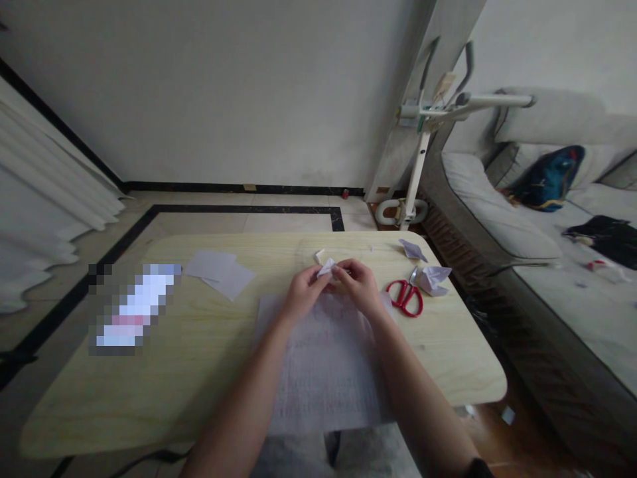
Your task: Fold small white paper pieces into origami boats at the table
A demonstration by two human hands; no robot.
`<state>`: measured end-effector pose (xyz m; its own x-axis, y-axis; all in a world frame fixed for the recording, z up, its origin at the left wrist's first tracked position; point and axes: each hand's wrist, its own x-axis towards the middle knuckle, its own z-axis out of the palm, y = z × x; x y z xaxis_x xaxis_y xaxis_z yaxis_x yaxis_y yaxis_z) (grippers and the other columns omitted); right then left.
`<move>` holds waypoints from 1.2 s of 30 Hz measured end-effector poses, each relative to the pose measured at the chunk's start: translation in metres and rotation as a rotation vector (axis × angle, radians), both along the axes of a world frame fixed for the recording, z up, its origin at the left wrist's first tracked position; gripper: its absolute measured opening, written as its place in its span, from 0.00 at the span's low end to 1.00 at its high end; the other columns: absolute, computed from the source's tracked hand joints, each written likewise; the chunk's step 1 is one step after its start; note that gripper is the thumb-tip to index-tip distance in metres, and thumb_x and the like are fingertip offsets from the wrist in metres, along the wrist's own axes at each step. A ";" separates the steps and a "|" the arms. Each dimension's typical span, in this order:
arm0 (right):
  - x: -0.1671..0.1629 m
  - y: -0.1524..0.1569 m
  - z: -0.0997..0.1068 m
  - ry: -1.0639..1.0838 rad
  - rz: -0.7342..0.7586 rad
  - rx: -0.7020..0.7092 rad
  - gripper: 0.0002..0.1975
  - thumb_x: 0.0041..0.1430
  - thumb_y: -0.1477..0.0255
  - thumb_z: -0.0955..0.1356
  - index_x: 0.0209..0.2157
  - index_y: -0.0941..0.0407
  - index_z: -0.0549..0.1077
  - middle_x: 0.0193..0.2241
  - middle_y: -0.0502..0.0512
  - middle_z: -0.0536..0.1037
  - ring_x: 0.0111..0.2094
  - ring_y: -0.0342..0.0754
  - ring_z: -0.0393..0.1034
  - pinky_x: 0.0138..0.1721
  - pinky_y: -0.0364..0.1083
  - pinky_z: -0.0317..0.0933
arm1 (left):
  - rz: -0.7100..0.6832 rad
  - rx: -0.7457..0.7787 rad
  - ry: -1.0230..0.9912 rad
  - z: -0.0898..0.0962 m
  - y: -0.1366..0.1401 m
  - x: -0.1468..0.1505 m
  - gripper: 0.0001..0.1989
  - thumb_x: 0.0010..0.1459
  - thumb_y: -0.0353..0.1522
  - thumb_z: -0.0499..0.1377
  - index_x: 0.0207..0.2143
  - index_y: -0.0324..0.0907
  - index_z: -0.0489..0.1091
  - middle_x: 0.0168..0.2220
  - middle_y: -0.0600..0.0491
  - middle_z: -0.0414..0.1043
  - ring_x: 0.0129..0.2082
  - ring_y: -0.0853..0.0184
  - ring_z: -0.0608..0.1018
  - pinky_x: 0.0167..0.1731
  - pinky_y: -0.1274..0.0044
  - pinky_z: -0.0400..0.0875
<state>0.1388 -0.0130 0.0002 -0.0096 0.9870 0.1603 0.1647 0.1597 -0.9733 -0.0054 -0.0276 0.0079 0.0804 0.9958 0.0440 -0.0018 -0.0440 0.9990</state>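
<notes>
Between my fingertips is a small folded piece of white paper [326,267], held above the table. My left hand [306,290] pinches it from the left, and my right hand [357,282] grips its right side. Below both hands lies a large printed sheet [328,372], partly covered by my forearms. Just beyond my fingers sits a small pale object [320,255], too small to make out. Red-handled scissors [407,297] lie to the right of my right hand, their blades partly against a folded paper shape [434,279].
Loose white paper sheets [221,272] lie on the left of the wooden table [209,372]. A blurred-out bright rectangle [142,302] is farther left. Another folded paper [413,249] rests near the back right corner. Beyond stand exercise equipment [418,159] and a sofa [562,292].
</notes>
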 end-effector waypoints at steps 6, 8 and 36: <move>0.003 0.002 -0.006 0.063 0.039 -0.004 0.17 0.50 0.62 0.72 0.40 0.56 0.73 0.26 0.49 0.74 0.26 0.44 0.67 0.27 0.43 0.60 | 0.036 -0.040 -0.029 -0.004 0.001 -0.002 0.14 0.54 0.40 0.60 0.32 0.38 0.75 0.28 0.51 0.78 0.28 0.63 0.79 0.29 0.75 0.74; 0.003 0.001 -0.006 0.057 0.112 -0.052 0.16 0.50 0.61 0.73 0.37 0.57 0.75 0.26 0.50 0.76 0.27 0.44 0.68 0.28 0.43 0.61 | 0.063 -0.039 -0.014 -0.005 0.002 -0.003 0.14 0.53 0.41 0.60 0.30 0.38 0.75 0.27 0.51 0.77 0.28 0.63 0.79 0.28 0.75 0.73; -0.001 -0.002 -0.001 0.069 0.144 -0.176 0.12 0.50 0.63 0.69 0.27 0.58 0.71 0.21 0.49 0.71 0.21 0.42 0.62 0.24 0.42 0.55 | 0.091 0.062 0.061 -0.006 0.000 -0.004 0.15 0.54 0.42 0.59 0.26 0.38 0.74 0.24 0.53 0.72 0.25 0.66 0.74 0.25 0.79 0.69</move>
